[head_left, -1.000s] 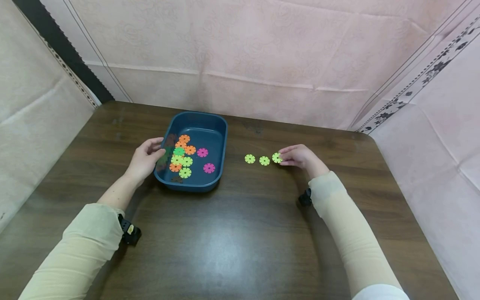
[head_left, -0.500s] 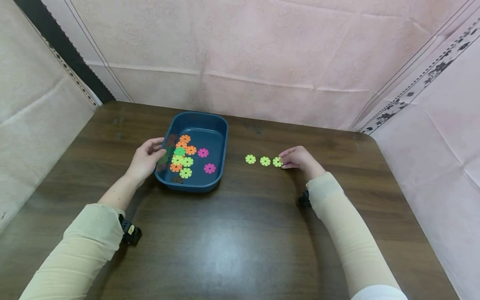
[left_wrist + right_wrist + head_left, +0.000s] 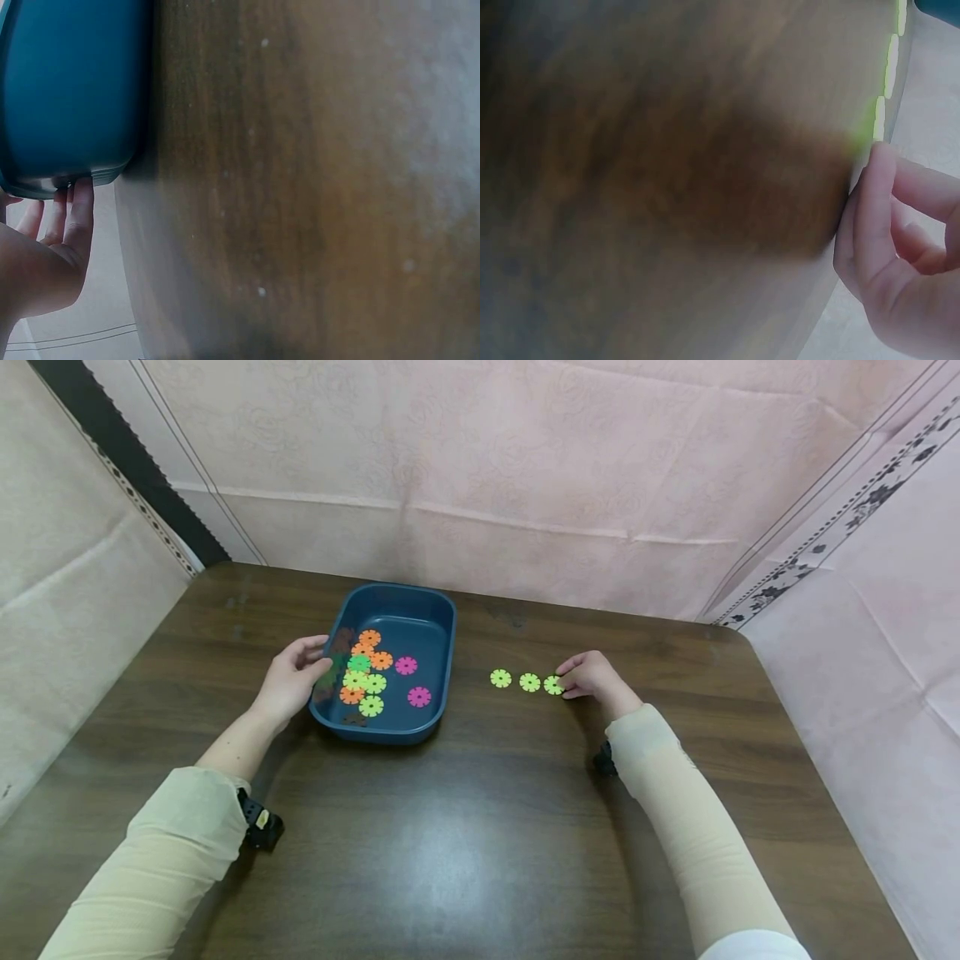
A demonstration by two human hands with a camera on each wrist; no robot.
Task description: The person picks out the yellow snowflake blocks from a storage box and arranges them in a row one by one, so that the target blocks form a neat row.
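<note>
A blue plastic tray point(image 3: 430, 727) stands left of the middle of the table. My left hand point(image 3: 291, 677) grips its left rim, the thumb at the edge; in the left wrist view the fingers point(image 3: 79, 214) lie against the outer wall. On the bare wood to the right, a yellow-green notched disc point(image 3: 500, 677) and a second yellow-green disc point(image 3: 529, 682) lie flat in a row. At the row's right end, my right hand point(image 3: 596, 679) pinches the right edge of a third yellow-green disc point(image 3: 552, 685), low at the table. In the right wrist view, fingertips point(image 3: 883, 152) meet that disc.
Inside the tray lie several notched discs: orange point(image 3: 381, 660), green point(image 3: 358, 663), yellow-green point(image 3: 371, 706) and pink point(image 3: 419, 697). Several dark brown ones point(image 3: 342, 640) lie along its left side. A pale cloth point(image 3: 517, 485) hangs behind the wooden table point(image 3: 450, 860).
The third disc has come down slightly toward the near side, level with the row, with my right hand moving along. My left hand and the tray have stayed in place.
</note>
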